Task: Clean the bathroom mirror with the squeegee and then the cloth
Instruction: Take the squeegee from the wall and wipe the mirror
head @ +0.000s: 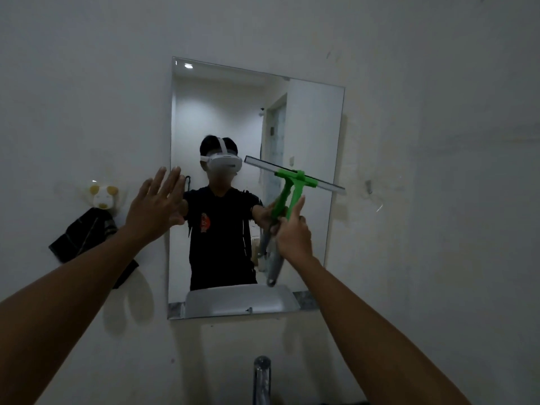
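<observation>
Single head-worn view, wide-angle, facing a white wall straight on and tilted slightly upward, at arm's length from it. The mirror [257, 188], tilted a little clockwise in frame, sits centre; both forearms enter from the lower corners toward it. A tap [262, 378] cuts the bottom edge below the mirror. The mirror reflects the headset wearer and the room behind. Straight lines bow near the frame edges.

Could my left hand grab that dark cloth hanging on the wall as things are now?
Probably yes. The left hand is open and empty, raised at the mirror's left edge, and the dark cloth hangs just beyond that forearm with nothing in between. The right hand holds the squeegee.
</observation>
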